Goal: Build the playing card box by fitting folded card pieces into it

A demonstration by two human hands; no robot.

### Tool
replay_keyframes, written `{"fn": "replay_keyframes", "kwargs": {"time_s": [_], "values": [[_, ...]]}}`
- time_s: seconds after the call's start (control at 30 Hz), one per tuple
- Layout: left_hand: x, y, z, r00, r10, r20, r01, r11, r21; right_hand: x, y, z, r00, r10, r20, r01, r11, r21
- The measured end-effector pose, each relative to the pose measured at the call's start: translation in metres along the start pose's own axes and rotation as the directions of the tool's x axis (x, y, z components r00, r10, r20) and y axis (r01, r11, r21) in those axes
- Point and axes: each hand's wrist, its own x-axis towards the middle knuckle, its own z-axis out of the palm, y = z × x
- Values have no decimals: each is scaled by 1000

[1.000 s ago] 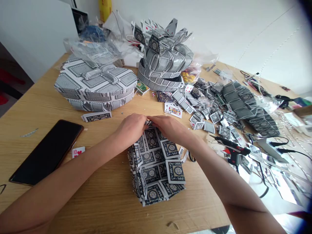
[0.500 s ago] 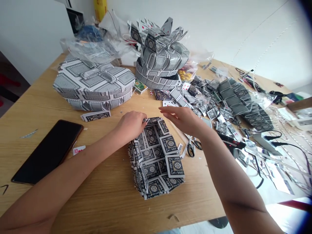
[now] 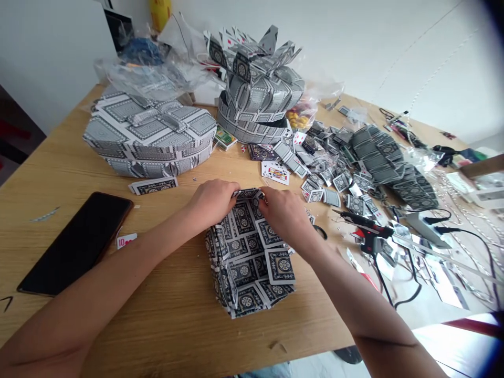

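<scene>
A box-like shape built of black-and-white playing cards [image 3: 244, 273] lies on the wooden table in front of me, its hollow side facing up. At its far left corner, my left hand [image 3: 216, 202] is closed on the rim, fingertips partly hidden behind it. My right hand [image 3: 281, 212] pinches the far right corner of the same rim, thumb and fingers closed together. Between the two hands runs the folded far edge. Just past my right wrist, a black scissors handle [image 3: 320, 232] peeks out.
A dark phone [image 3: 74, 244] lies left, near a folded card strip [image 3: 153, 185]. Behind stand a lidded card-covered box [image 3: 149, 136] and a tiered card structure [image 3: 263, 89]. Right are loose folded cards [image 3: 331, 163], a glue gun [image 3: 366, 228] and cables.
My right hand has come down and left from above the table, taking hold of the card box's far right corner. The left hand keeps its grip at the far left.
</scene>
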Motion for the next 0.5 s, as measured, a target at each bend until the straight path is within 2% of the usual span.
{"fn": "replay_keyframes", "kwargs": {"time_s": [0.07,0.13,0.27,0.33,0.4,0.5], "values": [[0,0,1,1000,-5,-14,5,1000,-2,-4,-6,2,1000,-7,3,8,995,-101],[1,-1,2,999,-20,-32,20,1000,-4,-5,-7,3,1000,-14,-3,13,994,-106],[1,-1,4,998,-34,-51,34,999,-5,-5,7,3,999,-6,-32,10,993,119],[2,-1,4,998,-42,-54,42,999,-3,-6,13,1,1000,13,0,-13,980,201],[2,-1,4,998,-44,-53,43,999,-6,-8,14,0,998,26,53,-34,987,160],[1,-1,3,998,-33,-52,32,999,-22,-11,6,2,996,39,78,-40,999,7]]}}
